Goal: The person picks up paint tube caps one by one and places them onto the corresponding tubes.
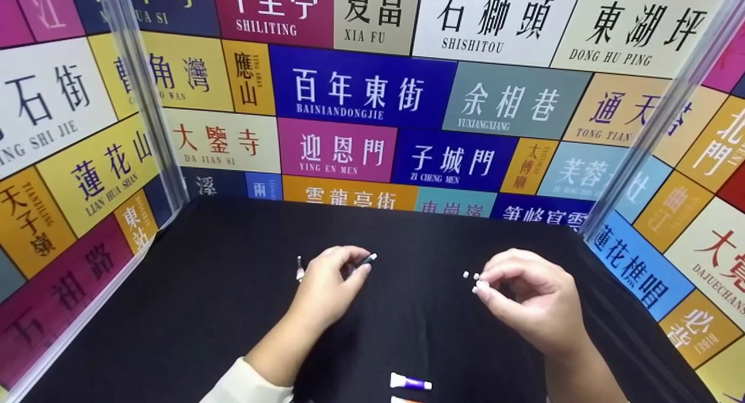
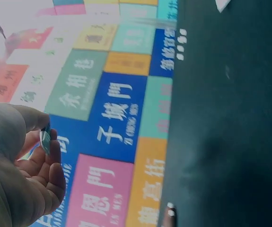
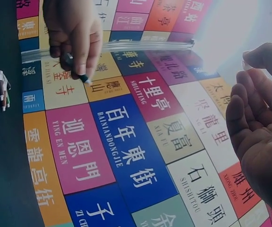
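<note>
My left hand pinches a small dark paint tube with a white tip between thumb and fingers, above the black cloth. In the left wrist view, the tube shows a greenish shine. Off to the right, my right hand pinches a small white cap at its fingertips. Several more white caps lie on the cloth just beside those fingertips. A few small tubes lie together on the cloth, partly hidden behind my left hand.
A purple paint tube lies at the near edge of the view, with an orange tube partly cut off below it. Panels with colourful place-name signs rise around the black cloth, joined by clear corner strips.
</note>
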### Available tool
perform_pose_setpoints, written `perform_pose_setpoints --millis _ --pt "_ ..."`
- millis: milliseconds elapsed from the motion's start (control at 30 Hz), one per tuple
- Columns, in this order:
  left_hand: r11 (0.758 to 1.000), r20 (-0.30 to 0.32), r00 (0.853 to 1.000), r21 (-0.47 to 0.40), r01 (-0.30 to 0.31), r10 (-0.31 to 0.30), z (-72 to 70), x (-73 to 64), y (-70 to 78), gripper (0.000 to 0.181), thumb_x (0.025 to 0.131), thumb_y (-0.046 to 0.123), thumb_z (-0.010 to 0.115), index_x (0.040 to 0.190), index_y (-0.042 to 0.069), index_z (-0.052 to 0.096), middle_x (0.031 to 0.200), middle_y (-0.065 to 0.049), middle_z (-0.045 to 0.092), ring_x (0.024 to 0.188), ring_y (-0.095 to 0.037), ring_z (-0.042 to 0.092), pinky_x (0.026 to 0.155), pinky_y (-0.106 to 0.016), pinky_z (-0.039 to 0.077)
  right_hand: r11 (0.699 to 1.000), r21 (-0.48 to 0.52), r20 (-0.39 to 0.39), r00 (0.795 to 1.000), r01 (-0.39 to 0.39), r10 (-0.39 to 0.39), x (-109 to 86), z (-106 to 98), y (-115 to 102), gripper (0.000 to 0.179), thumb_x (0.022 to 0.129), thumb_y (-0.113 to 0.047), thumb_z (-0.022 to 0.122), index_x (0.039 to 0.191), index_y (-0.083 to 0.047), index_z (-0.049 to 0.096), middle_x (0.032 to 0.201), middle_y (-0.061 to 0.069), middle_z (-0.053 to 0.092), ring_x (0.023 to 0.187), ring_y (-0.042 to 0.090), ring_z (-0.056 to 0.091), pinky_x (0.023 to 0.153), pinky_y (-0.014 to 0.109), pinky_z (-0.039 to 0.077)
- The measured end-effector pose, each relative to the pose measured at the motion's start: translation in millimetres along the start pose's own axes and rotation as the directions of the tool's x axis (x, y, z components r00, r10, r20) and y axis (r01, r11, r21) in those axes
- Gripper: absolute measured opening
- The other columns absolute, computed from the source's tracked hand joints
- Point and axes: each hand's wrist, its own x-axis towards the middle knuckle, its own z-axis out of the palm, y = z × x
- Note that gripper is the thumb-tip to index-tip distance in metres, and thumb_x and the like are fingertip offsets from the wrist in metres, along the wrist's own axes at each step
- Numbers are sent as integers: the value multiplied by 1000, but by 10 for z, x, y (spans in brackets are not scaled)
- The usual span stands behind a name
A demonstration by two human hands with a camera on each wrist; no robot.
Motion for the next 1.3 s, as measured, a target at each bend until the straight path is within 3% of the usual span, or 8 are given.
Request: perform_pose_setpoints --millis 267,533,767,1000,1300 --pt "996 2 997 -45 -71 71 -94 -97 297 18 89 29 73 107 29 72 95 14 66 85 -5 60 73 -22 53 999 28 5 1000 17 -18 -7 -5 -8 32 61 37 61 86 18 64 86 20 66 80 23 63 71 23 56" --pt "986 12 989 -90 -143 145 -194 -166 502 19 90 27 73 108 28 72 101 11 69 88 -5 60 76 -21 53 998 53 -12 999 35 -34 -35 -14 18 32 60 38 58 85 19 61 87 20 66 84 25 64 75 25 57" --pt "981 27 988 -124 -151 155 -260 -216 611 20 89 29 73 109 32 71 107 15 68 92 -5 61 80 -27 56 996 67 -13 998 55 -54 -34 7 2 33 60 38 56 88 20 62 90 21 67 85 25 65 75 24 58" --pt "973 26 982 -146 -180 186 -284 -258 686 21 90 30 72 111 31 71 109 15 68 92 -7 62 81 -22 55 992 78 5 995 104 -105 2 55 -54 30 62 36 58 87 20 65 89 21 67 84 25 64 76 25 57" --pt "960 8 971 -153 -235 239 -315 -308 776 20 90 31 72 110 33 71 107 23 65 93 2 59 82 -18 53 989 76 -2 992 126 -127 32 94 -114 28 62 34 62 85 19 64 87 21 68 82 25 65 76 25 57"
